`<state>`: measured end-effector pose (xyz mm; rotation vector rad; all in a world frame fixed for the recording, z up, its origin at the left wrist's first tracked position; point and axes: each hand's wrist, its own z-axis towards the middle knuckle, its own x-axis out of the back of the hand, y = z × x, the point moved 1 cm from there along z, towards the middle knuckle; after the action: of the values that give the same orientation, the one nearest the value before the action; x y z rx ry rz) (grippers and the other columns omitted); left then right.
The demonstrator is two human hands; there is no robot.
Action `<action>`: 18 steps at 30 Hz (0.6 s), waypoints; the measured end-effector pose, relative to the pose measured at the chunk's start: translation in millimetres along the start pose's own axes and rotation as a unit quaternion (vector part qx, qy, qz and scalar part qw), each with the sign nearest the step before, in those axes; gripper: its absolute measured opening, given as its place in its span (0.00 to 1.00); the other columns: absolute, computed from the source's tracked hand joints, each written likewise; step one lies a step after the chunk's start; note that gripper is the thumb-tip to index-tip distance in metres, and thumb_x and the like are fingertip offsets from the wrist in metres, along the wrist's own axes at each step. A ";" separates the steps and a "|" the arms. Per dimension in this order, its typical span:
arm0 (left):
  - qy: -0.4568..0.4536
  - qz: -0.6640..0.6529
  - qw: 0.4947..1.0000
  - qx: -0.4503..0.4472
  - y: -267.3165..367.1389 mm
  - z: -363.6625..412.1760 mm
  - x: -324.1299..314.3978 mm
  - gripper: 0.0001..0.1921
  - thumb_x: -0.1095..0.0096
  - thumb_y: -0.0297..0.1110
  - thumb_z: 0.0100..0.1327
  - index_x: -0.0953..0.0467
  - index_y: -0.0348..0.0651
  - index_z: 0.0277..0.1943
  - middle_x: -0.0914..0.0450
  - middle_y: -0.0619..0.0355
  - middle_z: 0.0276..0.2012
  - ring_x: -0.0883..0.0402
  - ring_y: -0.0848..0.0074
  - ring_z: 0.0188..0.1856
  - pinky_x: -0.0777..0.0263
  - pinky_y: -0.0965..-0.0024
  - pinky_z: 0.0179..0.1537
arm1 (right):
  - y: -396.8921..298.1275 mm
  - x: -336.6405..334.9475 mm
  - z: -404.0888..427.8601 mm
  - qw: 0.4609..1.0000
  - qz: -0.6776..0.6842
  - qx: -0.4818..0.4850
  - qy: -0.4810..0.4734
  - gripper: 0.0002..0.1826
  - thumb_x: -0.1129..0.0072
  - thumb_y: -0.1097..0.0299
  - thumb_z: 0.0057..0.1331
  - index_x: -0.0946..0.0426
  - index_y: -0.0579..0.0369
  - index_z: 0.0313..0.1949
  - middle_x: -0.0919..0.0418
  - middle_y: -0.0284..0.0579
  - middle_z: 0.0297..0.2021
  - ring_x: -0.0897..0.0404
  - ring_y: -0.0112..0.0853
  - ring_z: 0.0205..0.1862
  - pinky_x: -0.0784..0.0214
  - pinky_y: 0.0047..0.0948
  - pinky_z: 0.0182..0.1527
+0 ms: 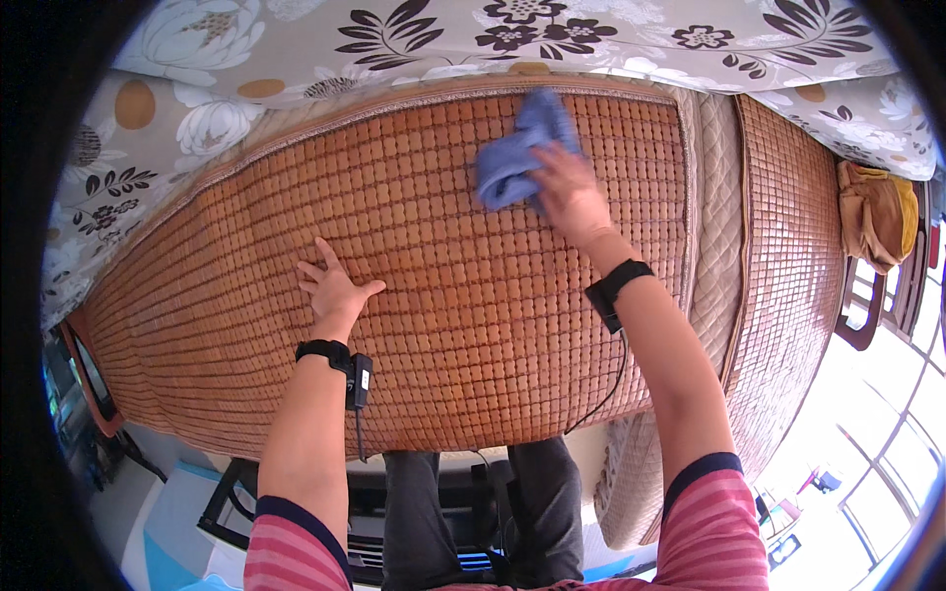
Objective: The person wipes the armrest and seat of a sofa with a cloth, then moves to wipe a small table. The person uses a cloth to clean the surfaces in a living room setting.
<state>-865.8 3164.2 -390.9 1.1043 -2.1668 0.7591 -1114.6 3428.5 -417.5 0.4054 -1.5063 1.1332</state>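
Observation:
Under my right hand (567, 188) is a bunched blue cloth (521, 159), a little blurred, lying near the far edge of a brown tile-pattern mat (436, 295). My fingers rest over the cloth's near side. To the left, my left hand (336, 292) is spread with its fingers apart on the same mat, holding nothing. Each wrist wears a black strap with a small device, and a thin cable trails from each.
Floral fabric (443, 44) borders the mat's far side. Beige quilted padding (715, 214) separates it from a second tiled mat (791, 221) at the right. A brown and yellow bag (879, 214) sits beyond. Dark furniture (229, 502) stands below, near my legs (414, 517).

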 end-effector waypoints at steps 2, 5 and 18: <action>-0.001 -0.003 1.000 0.003 -0.5 0.9 -1.6 0.68 0.24 0.59 0.45 0.76 0.54 0.73 0.66 0.27 0.70 0.56 0.33 0.70 0.26 0.54 0.57 | 40.0 21.5 -17.5 0.988 -0.004 -0.130 0.080 0.16 0.45 0.75 0.59 0.22 0.54 0.48 0.31 0.47 0.61 0.38 0.46 0.66 0.46 0.44 0.69; -0.001 -0.008 1.000 0.002 -0.7 3.4 -4.2 0.68 0.24 0.59 0.45 0.76 0.54 0.73 0.66 0.27 0.70 0.56 0.32 0.70 0.29 0.52 0.59 | 87.0 41.5 -55.4 0.905 -0.113 -0.363 0.192 0.14 0.45 0.75 0.61 0.22 0.57 0.47 0.31 0.51 0.60 0.38 0.48 0.66 0.46 0.45 0.68; -0.008 -0.022 1.000 0.005 -0.8 3.6 -3.9 0.68 0.24 0.57 0.46 0.78 0.57 0.73 0.68 0.30 0.71 0.60 0.33 0.71 0.32 0.49 0.61 | -124.6 -32.3 -62.3 0.989 0.055 0.129 -0.048 0.12 0.37 0.72 0.52 0.18 0.48 0.38 0.28 0.35 0.59 0.36 0.39 0.67 0.45 0.46 0.69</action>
<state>-864.1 3163.2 -395.8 1.1629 -2.1478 0.7446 -973.8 3409.6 -401.1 0.5658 -1.4844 1.4207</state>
